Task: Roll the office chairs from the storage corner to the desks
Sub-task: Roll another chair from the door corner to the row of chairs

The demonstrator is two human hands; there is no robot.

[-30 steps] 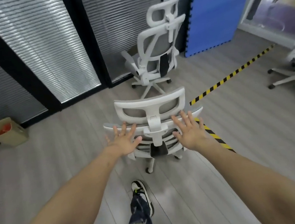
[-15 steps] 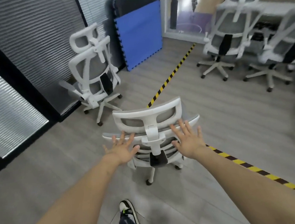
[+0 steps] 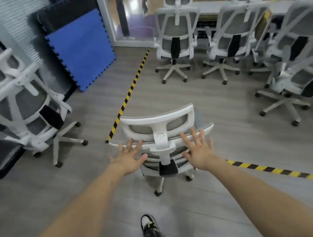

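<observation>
White mesh office chair (image 3: 161,137) on castors: light, rolls freely, may swivel. Left hand (image 3: 129,160) & right hand (image 3: 199,152), grip apart, fingers spread flat on backrest top — best push spot.

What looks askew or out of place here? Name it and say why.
The chair on the left stands alone by the wall and leans noticeably in this wide-angle view, while the other chairs sit at the desks. The blue mat just leans against the wall. Nothing looks spilled or broken.
</observation>
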